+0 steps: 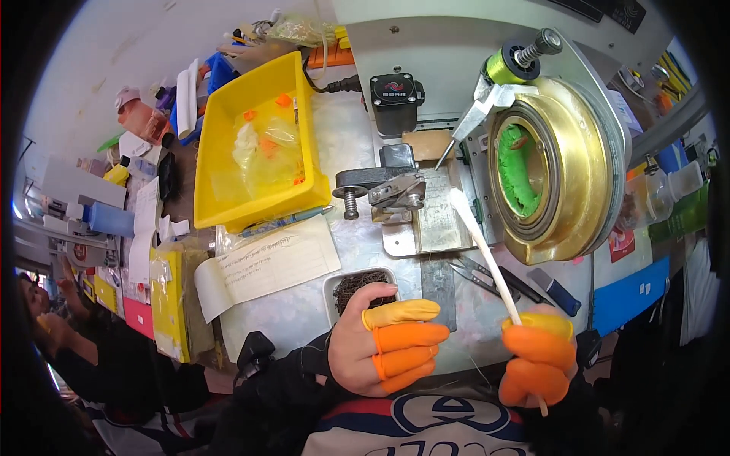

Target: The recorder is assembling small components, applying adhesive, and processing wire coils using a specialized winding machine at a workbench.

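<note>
My right hand (537, 360), in orange and yellow finger covers, is closed around a long pale stick (490, 262) with a whiter, thicker tip that looks like a large cotton swab. The tip points up and away, beside the metal fixture (445, 220) of a winding machine. My left hand (384, 340) has similar covers on its fingers; these stretch out to the right, with the thumb apart, and nothing shows in them. Just beyond it stands a small white tray (330, 292) of dark, tangled strands, partly hidden by the hand. A thin strand shows between my hands.
A large brass ring (582, 171) with a yellow-green thread spool (504, 64) overhangs the right side. A yellow bin (204, 175) holds bags and orange bits. A handwritten pad (277, 258) and pen (285, 220) lie left. Tweezers and a blue-handled cutter (563, 296) lie right. Another person (84, 342) sits left.
</note>
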The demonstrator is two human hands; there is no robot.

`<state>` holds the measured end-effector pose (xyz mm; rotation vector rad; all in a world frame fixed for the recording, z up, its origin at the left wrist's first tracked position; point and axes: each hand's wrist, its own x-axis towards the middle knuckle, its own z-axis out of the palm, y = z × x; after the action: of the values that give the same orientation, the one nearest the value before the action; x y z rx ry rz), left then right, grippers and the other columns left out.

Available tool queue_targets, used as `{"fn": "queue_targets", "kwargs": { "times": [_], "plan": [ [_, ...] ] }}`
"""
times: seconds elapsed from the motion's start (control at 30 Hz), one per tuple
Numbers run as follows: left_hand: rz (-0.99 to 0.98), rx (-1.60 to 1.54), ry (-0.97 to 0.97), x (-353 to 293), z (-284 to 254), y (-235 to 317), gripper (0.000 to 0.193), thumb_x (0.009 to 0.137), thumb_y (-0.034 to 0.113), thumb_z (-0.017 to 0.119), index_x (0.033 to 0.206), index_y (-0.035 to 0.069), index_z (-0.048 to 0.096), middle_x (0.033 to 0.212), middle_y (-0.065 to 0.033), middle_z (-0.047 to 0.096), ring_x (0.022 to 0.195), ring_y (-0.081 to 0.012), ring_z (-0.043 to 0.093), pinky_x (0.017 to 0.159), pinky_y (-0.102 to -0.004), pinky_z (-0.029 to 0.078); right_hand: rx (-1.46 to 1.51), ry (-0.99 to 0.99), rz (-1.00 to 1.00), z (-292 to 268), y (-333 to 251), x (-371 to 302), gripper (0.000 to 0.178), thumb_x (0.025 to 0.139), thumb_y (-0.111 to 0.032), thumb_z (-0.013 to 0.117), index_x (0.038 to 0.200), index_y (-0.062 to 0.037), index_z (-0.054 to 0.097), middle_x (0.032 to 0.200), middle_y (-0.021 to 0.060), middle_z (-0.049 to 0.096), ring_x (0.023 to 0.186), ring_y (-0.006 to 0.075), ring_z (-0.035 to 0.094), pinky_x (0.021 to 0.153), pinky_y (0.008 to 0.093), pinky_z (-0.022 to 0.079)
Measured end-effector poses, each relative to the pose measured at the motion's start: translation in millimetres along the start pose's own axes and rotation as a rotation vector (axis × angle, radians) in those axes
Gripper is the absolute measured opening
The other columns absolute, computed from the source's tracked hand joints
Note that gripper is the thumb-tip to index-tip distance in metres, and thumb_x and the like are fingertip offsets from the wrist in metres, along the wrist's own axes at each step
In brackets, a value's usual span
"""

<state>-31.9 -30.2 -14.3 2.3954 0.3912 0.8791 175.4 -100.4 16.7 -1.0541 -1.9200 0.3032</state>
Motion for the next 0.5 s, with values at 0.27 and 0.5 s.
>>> {"fn": "queue_targets", "kwargs": {
  "times": [0.27,0.5],
  "plan": [
    [0.012,-0.036,0.009,5,-3,0,0.017,0.066,0.012,0.063,0.082,0.008,0.059,0.095,-0.0057,0.06,0.092,-0.0241,0.057,0.086,-0.0444,0.031,0.001,0.027,-0.091,3,-3,11,0.022,0.062,-0.011,0.063,0.083,-0.005,0.058,0.099,0.0113,0.057,0.08,0.0223,0.058,0.067,0.0338,0.048],
    [0.012,-0.034,0.024,0,-2,1,0.017,0.066,0.012,0.063,0.082,0.007,0.059,0.095,-0.0065,0.06,0.091,-0.0246,0.058,0.086,-0.0457,0.03,-0.036,0.027,-0.038,19,2,-12,0.022,0.059,-0.007,0.064,0.08,-0.0049,0.057,0.095,0.012,0.058,0.073,0.0239,0.058,0.059,0.033,0.048]
  ]
}}
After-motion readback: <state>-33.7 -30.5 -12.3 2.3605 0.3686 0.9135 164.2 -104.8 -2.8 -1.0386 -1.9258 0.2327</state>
